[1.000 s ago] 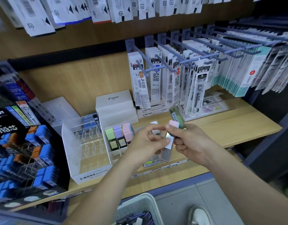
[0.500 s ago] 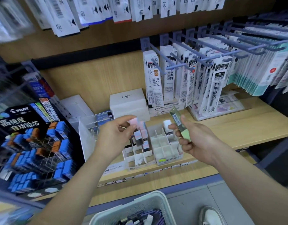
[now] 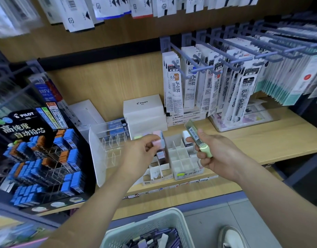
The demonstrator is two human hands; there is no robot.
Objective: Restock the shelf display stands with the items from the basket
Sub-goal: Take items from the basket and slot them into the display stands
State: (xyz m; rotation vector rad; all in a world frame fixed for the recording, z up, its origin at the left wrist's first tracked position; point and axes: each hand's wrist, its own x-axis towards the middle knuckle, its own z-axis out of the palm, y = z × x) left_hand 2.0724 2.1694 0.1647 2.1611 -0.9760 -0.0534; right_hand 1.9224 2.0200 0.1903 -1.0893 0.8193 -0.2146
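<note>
Two bare hands up over the wooden shelf [image 3: 261,140]. In the left hand [image 3: 141,154], a pink-capped lead case [image 3: 157,142] pinched between thumb and fingertips, right above the back cells of the left divided stand [image 3: 157,178]; just below it, another case [image 3: 161,156] upright in a cell. In the right hand [image 3: 218,158], fingers curled round a green lead case [image 3: 198,138], tilted, barcode label upward, over the right divided stand [image 3: 187,174] and apart from it. Just left of both, a clear acrylic stand [image 3: 107,149]; behind, a white Pilot box [image 3: 143,106]. Further left, a black Pilot display [image 3: 47,158] of blue cases. At the bottom edge, a pale mesh basket [image 3: 148,224] with more items inside.
</note>
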